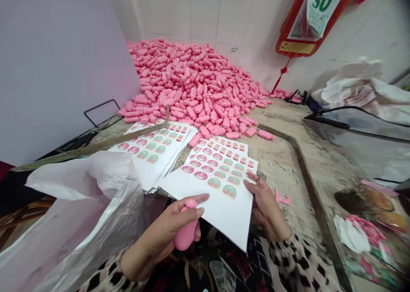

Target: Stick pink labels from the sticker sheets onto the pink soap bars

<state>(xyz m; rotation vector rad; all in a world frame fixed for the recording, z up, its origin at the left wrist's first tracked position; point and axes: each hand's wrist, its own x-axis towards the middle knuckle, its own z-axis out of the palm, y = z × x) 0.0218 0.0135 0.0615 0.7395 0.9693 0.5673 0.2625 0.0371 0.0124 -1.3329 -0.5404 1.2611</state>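
Observation:
My left hand [166, 228] is wrapped round a small pink plastic bottle [185, 234], which is tilted with its narrow end up. The left forefinger reaches over the near edge of a white sticker sheet [230, 213]. On the sheet's right side, my right hand [265, 202] grips the edge, fingers on the printed face. Rows of round pink stickers and green half-round ones cover the sheet's far part; its near part is blank. More printed sheets lie in a stack [150, 172] to the left, and another sheet [224, 141] shows just beyond the held one.
A big heap of pink bottles [192, 83] rises against the tiled wall. A metal strip [307, 181] frames the table's right side. Left stand a white plastic bag [86, 198] and black scissors [77, 141]. A clear zipped bag [361, 129] sits right, and a pink scrap [282, 197] lies nearby.

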